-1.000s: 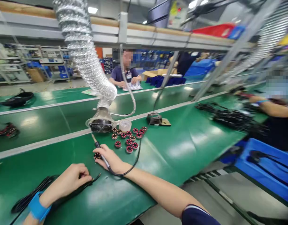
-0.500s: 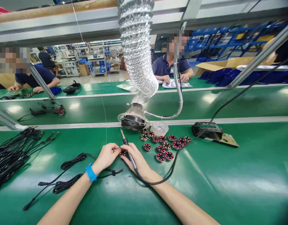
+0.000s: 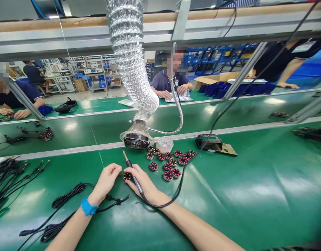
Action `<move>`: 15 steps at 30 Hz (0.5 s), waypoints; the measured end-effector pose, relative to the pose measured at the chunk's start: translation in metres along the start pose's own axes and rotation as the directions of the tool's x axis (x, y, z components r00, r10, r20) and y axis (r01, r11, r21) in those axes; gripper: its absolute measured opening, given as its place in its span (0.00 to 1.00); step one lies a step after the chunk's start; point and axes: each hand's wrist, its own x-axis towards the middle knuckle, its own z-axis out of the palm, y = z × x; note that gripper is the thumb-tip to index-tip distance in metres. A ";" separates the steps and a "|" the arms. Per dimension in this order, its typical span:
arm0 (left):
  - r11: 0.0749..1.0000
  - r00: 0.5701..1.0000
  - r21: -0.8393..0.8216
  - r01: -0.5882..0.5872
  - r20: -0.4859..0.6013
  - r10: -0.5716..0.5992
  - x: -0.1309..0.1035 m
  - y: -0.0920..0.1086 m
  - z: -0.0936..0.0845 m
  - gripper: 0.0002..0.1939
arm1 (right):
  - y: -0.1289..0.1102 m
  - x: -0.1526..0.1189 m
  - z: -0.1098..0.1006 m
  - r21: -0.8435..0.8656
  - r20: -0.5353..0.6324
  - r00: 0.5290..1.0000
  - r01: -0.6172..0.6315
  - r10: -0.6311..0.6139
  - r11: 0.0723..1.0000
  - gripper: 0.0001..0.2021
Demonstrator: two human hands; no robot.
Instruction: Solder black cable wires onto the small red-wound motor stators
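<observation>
My right hand (image 3: 142, 181) holds a soldering iron (image 3: 134, 176) with its tip pointing up and away. The thumb and index finger of that hand are at a small round part (image 3: 127, 176) with a dark face and light dots. Just left of the part is my left hand (image 3: 108, 179), its fingers pinched together; whether they hold something is too small to tell. A blue band (image 3: 88, 206) circles the left wrist. Several round parts with red or gold dots (image 3: 168, 166) lie to the right of the hands. Black cables (image 3: 69, 195) lie beside and under the left forearm.
A fume fan (image 3: 136, 138) hangs from a silver duct (image 3: 133, 66) beyond the hands. Behind the round parts are a tape roll (image 3: 164, 144) and a black metal stand (image 3: 211, 144). The iron's cord arcs across the right side. People sit at the opposite bench (image 3: 98, 106).
The view has swung right, so the scene appears shifted left. My left hand has drawn away from the round part, which now shows more fully beside my right hand.
</observation>
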 end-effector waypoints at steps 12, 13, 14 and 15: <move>0.985 0.989 0.167 0.041 0.133 -0.064 0.000 -0.010 -0.001 0.26 | 0.002 -0.001 0.000 -0.004 -0.013 1.000 -0.001 0.001 1.000 0.21; 0.988 0.985 0.150 0.048 0.155 -0.071 -0.001 -0.009 -0.001 0.27 | 0.003 -0.001 0.000 -0.002 -0.011 1.000 -0.003 0.003 1.000 0.21; 0.989 0.980 0.135 0.052 0.181 -0.077 -0.001 -0.009 -0.001 0.27 | 0.003 -0.001 0.000 0.000 -0.006 1.000 -0.003 0.003 1.000 0.21; 0.991 0.976 0.125 0.053 0.204 -0.077 -0.002 -0.010 -0.001 0.27 | 0.004 -0.002 0.001 0.003 -0.003 1.000 -0.003 0.003 1.000 0.21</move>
